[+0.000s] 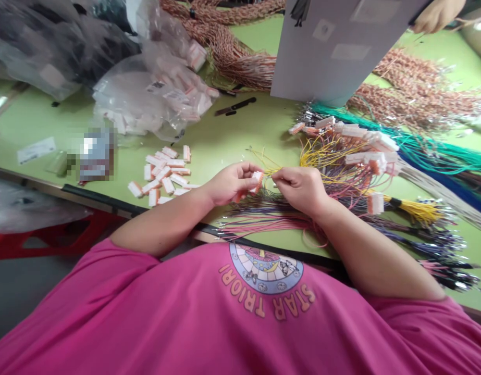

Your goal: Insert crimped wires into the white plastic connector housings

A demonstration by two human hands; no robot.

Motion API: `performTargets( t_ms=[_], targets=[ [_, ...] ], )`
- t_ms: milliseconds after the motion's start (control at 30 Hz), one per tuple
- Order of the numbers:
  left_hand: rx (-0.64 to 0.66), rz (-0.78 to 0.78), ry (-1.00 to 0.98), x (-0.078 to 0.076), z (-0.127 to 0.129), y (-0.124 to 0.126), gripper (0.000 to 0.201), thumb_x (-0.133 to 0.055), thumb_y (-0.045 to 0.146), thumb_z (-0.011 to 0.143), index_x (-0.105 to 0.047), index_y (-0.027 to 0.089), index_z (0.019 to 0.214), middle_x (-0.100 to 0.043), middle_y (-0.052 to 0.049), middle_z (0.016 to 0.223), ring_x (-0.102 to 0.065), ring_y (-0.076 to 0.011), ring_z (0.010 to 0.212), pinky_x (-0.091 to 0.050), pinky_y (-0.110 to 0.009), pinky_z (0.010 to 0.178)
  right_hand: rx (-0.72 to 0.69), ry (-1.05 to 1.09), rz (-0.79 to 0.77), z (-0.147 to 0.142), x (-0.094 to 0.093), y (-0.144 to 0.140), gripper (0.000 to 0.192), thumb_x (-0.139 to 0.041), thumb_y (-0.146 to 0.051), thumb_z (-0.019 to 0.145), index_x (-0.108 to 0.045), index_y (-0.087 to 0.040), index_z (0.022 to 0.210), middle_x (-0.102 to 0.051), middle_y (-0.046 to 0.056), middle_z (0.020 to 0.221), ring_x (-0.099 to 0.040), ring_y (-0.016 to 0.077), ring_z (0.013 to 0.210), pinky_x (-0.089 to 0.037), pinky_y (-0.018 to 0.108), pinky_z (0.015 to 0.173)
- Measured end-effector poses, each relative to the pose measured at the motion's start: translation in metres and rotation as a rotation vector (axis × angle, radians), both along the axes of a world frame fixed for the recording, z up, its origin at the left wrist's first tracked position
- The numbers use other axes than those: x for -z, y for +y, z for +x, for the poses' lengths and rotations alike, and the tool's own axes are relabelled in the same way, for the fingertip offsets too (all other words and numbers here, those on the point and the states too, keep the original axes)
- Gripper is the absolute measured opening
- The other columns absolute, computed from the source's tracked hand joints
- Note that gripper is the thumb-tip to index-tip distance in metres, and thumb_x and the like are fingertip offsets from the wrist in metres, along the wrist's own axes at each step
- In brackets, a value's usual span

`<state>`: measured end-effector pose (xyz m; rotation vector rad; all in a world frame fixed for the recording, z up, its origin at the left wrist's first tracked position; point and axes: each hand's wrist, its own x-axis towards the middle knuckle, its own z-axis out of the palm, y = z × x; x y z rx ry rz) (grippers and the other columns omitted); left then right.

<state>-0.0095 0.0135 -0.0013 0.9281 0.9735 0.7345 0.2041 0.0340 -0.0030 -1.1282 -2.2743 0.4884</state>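
Lying nearest, below the frame's centre, pink wires (263, 225) run along the green table (211, 140). Just beyond, at centre, the left hand (233, 183) pinches a white-and-orange connector housing (257, 182); beside it the right hand (300, 188) has its fingers pressed together at yellow wires (272, 171), though whether they grip one I cannot tell. Loose connector housings (159, 171) lie left of centre. Farther off are a black-handled knife (241, 105), upper centre, a clear plastic bag (126, 88), upper left, and twisted wire bundles (242, 62), along the top.

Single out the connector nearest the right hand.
The white-and-orange connector pinched at the left hand's fingertips, just beside the right hand; the loose connectors and those among the wires lie farther away.
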Motion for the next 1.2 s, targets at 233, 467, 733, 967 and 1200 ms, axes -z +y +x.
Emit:
performTargets(
  t_ms=[233, 467, 733, 967, 1200],
  targets=[
    [0.009, -0.005, 0.014, 0.001, 0.007, -0.004, 0.033, -0.076, 0.027, 0.080, -0.053, 0.015, 0.102, -0.064, 0.003, 0.065, -0.046, -0.0035, 0.037, -0.026, -0.015, 0.032, 0.004, -0.113, 0.088, -0.008, 0.007, -0.006, 0.027, -0.051, -0.024, 0.087, -0.073, -0.019, 0.071, -0.072, 0.004, 0.066, -0.061, 0.0143, 0.060, -0.038, 0.026, 0.060],
    [-0.011, 0.032, 0.015, 0.001, 0.013, -0.005, 0.033, -0.076, 0.027, 0.079, -0.054, 0.015, 0.101, -0.064, 0.003, 0.065, -0.048, -0.0040, 0.040, -0.027, -0.016, 0.033, 0.042, -0.089, 0.016, -0.011, 0.005, -0.007, 0.024, -0.052, -0.025, 0.087, -0.073, -0.019, 0.076, -0.073, 0.004, 0.070, -0.062, 0.0147, 0.062, -0.040, 0.025, 0.062],
    [-0.015, 0.085, 0.024, -0.001, 0.016, -0.006, 0.022, -0.068, 0.018, 0.083, -0.054, 0.015, 0.100, -0.064, 0.003, 0.064, -0.046, -0.0042, 0.039, -0.027, -0.016, 0.032, 0.050, 0.021, -0.044, -0.010, 0.002, -0.005, 0.023, -0.054, -0.024, 0.084, -0.073, -0.018, 0.071, -0.073, 0.004, 0.068, -0.063, 0.0140, 0.062, -0.042, 0.024, 0.062],
    [-0.027, 0.112, 0.092, -0.001, 0.015, -0.006, 0.022, -0.068, 0.016, 0.084, -0.055, 0.014, 0.101, -0.063, 0.003, 0.065, -0.047, -0.0038, 0.041, -0.030, -0.017, 0.035, 0.084, 0.152, -0.188, -0.011, -0.004, -0.003, 0.018, -0.059, -0.022, 0.078, -0.074, -0.018, 0.070, -0.068, -0.001, 0.061, -0.056, 0.0112, 0.056, -0.041, 0.023, 0.061],
    [-0.025, 0.113, 0.114, -0.001, 0.018, -0.007, 0.020, -0.066, 0.014, 0.085, -0.054, 0.014, 0.102, -0.063, 0.003, 0.064, -0.044, -0.0037, 0.039, -0.028, -0.019, 0.036, 0.121, 0.192, -0.285, -0.013, -0.011, -0.004, 0.015, -0.061, -0.020, 0.074, -0.073, -0.016, 0.067, -0.062, -0.003, 0.055, -0.052, 0.0102, 0.054, -0.038, 0.023, 0.056]
  ],
)
